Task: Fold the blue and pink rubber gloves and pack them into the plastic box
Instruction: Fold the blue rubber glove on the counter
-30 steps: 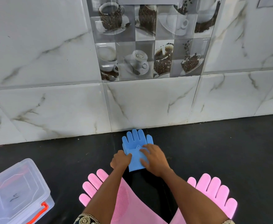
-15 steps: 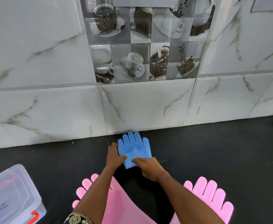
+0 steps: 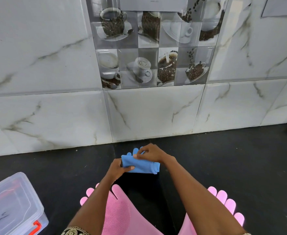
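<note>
I read no text: a dark scribble on the box (image 3: 12,209) lid and small print above the coffee tile (image 3: 153,48) stay illegible.

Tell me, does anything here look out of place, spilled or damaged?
Nothing stands out. Both hands, left and right, hold the folded blue glove over the black counter. Two pink gloves lie flat nearer the person, and the plastic box sits lidded at the left.

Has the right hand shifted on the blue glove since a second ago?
Yes. The right hand has gone from the glove's near edge to its finger end, closer to the tiled wall, and now pinches the blue glove.
</note>
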{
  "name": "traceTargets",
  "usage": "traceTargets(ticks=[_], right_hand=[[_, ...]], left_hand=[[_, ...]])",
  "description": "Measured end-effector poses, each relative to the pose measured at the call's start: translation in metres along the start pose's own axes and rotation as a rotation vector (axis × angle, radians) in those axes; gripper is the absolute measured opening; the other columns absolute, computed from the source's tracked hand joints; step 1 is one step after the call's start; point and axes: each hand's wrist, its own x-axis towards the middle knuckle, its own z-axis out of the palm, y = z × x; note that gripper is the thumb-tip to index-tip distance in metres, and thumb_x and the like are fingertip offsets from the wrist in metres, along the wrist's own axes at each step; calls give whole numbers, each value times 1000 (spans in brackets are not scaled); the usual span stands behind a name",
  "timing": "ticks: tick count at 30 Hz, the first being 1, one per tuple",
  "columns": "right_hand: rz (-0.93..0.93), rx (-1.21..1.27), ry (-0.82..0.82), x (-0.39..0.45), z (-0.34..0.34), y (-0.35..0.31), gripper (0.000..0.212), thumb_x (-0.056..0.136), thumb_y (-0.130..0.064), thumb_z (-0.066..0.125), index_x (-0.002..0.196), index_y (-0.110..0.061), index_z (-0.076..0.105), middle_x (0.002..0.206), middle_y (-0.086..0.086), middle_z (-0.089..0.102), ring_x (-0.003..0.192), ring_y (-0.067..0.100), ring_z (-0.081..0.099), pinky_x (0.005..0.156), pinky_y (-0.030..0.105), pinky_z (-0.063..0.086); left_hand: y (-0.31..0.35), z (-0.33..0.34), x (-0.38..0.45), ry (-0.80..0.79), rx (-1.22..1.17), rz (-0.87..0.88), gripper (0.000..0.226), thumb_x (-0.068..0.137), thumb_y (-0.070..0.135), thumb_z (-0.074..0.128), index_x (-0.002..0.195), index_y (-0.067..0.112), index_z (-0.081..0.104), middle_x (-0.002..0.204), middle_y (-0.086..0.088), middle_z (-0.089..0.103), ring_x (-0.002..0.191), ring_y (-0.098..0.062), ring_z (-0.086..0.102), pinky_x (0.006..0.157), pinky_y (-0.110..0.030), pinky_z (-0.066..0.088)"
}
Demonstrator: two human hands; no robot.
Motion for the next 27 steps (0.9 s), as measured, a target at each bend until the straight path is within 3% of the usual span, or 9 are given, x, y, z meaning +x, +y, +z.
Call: traceTargets(ticks=[2, 4, 10, 13, 17, 20, 22, 24, 27], right_hand=[[96, 256, 121, 0, 0, 6, 52, 66, -76, 59, 85, -30, 74, 88, -9, 70, 87, 8, 63, 79, 24, 47], [148, 388, 227, -1, 5, 14, 63, 56, -83, 59, 94, -34, 72, 99, -11, 68, 96, 10, 62, 85, 28, 48], [246, 663, 288, -11, 31, 45, 68, 66, -32, 86, 123, -20, 51, 115, 2, 64, 102, 18, 65, 85, 36, 59], [299, 610, 391, -6, 34, 51, 56, 75, -20, 81, 123, -10, 55, 115, 10, 65, 99, 21, 65, 82, 34, 58], [360, 498, 491, 4, 35, 49, 33, 83, -25, 73, 108, -5, 64, 107, 13, 70, 91, 22, 67, 84, 38, 57], [437, 245, 559, 8, 40, 38, 41, 85, -42, 67, 109, -9, 63, 111, 10, 65, 97, 21, 63, 85, 36, 54], [546, -54, 561, 9, 45, 34, 56, 88, -58, 54, 124, -15, 56, 127, 9, 54, 112, 23, 54, 95, 34, 43], [635, -142, 527, 9, 48, 32, 68, 88, -66, 43, 137, -18, 43, 137, 10, 45, 123, 28, 46, 101, 37, 37], [660, 7, 459, 12, 48, 29, 70, 90, -59, 44, 143, -15, 34, 141, 11, 43, 126, 30, 45, 98, 41, 40]], left_hand=[[-1, 6, 1, 77, -53, -53, 32, 85, 9, 70, 114, -1, 63, 98, -9, 69, 90, -25, 67, 75, -24, 55], [1, 11, 4, 129, -68, -87, 31, 86, 11, 70, 114, -1, 64, 100, -12, 70, 93, -29, 68, 80, -33, 57], [9, 24, 14, 242, -21, -250, 31, 86, 29, 70, 101, 3, 63, 98, -14, 68, 94, -31, 66, 85, -41, 53], [14, 29, 18, 299, 16, -319, 33, 84, 37, 70, 89, 6, 58, 91, -12, 64, 84, -26, 63, 84, -41, 51], [29, 33, 21, 402, -22, -418, 40, 78, 41, 74, 71, 12, 48, 87, -12, 61, 77, -23, 57, 71, -36, 48], [39, 41, 19, 509, 77, -558, 56, 73, 52, 75, 102, 8, 57, 114, -16, 60, 105, -31, 57, 88, -41, 49], [45, 45, 16, 561, 80, -703, 87, 69, 58, 76, 128, 4, 42, 132, -20, 47, 121, -37, 48, 96, -45, 44], [49, 44, 18, 552, -32, -774, 95, 67, 56, 78, 131, -1, 37, 133, -24, 48, 121, -39, 51, 97, -46, 46], [53, 46, 24, 516, -302, -788, 87, 70, 45, 81, 128, -9, 43, 124, -24, 56, 109, -39, 61, 91, -47, 54]])
